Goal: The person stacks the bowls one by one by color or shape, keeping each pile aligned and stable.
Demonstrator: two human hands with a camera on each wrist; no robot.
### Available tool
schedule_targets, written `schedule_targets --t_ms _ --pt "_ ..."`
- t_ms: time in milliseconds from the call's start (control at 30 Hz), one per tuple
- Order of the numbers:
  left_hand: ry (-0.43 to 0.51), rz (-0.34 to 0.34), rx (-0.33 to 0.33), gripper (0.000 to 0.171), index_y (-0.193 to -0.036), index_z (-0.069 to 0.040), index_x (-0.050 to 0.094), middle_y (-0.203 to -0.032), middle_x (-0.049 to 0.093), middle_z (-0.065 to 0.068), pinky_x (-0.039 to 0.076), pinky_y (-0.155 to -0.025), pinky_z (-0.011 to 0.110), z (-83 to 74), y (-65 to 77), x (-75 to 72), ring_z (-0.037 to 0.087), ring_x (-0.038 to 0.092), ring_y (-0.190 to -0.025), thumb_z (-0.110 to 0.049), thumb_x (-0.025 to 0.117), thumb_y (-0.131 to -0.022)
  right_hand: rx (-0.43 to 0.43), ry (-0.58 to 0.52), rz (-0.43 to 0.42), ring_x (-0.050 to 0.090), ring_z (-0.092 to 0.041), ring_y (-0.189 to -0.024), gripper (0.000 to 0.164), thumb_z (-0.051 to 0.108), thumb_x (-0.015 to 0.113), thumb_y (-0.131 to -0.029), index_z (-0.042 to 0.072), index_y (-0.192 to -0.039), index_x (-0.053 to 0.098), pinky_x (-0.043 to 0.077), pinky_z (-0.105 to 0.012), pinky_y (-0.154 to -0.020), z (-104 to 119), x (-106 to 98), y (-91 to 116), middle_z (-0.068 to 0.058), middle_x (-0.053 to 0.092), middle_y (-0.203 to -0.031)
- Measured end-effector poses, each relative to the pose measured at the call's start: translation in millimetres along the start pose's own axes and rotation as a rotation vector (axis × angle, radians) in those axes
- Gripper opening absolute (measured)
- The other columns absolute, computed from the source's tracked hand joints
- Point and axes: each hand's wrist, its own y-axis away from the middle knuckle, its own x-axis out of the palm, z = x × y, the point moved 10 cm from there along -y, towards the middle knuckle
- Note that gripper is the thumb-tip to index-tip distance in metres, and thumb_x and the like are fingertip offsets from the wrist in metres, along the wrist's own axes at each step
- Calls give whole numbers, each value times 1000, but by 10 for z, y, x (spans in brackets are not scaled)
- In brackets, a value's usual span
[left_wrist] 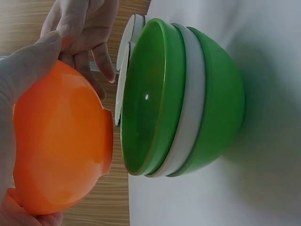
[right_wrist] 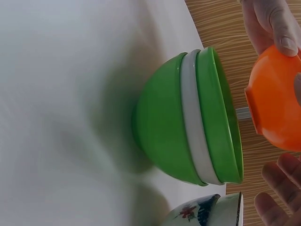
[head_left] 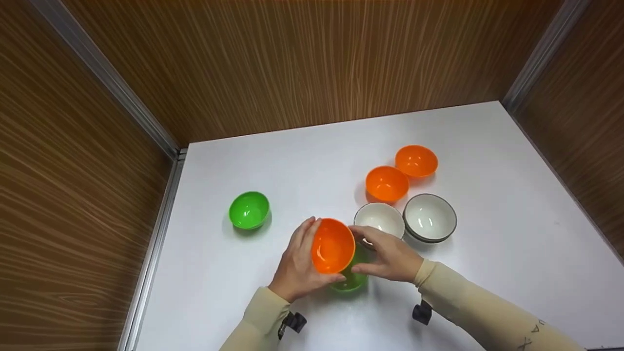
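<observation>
My left hand [head_left: 298, 263] grips an orange bowl [head_left: 333, 246] by its side, thumb low and fingers along the left rim. The bowl is held just above a nested stack: a green bowl [left_wrist: 146, 101] on top, a white bowl [left_wrist: 193, 101] in the middle and another green bowl [left_wrist: 225, 101] at the bottom. My right hand [head_left: 390, 253] is at the orange bowl's right side with fingers spread and loosely bent, not closed round it. From above, the orange bowl and both hands hide much of the stack.
White bowls [head_left: 430, 217] with dark rims stand right of the stack, one [head_left: 378, 217] partly behind my right hand. Beyond them sit two orange bowls, one nearer [head_left: 386, 184] and one farther [head_left: 417, 161]. A lone green bowl [head_left: 249, 210] stands left. Wood-grain panels [head_left: 312, 63] border the white table [head_left: 204, 292].
</observation>
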Motion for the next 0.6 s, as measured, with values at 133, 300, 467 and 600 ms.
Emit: schedule_targets --t_ms 133,300,467,600 --pt "8 9 0 116 -143 -11 25 -142 29 12 40 -96 38 -20 -13 39 22 35 -125 -60 79 -53 -10 -16 -19 53 -12 -104 78 45 72 -73 8 -135 41 48 -31 -87 -3 -11 4 -1 51 -127" --pt "20 25 6 115 -143 -11 25 -145 25 7 40 -96 38 -58 -39 93 21 33 -126 -63 76 -54 -20 -42 -47 53 -12 -105 84 44 75 -70 8 -136 38 49 -29 -85 -9 -24 5 0 48 -130" --pt "16 24 8 115 -143 -12 24 -145 23 4 40 -97 36 -72 -41 144 19 33 -126 -64 75 -54 6 -68 -42 53 -13 -105 88 43 77 -68 7 -137 36 51 -31 -82 -47 -11 25 -1 47 -131" --pt "13 15 -13 116 -143 -14 25 -145 25 7 40 -96 37 -62 -37 176 21 37 -123 -65 76 -52 38 -41 -37 56 -11 -91 88 46 76 -68 9 -137 37 53 -32 -74 -87 -7 58 0 49 -128"
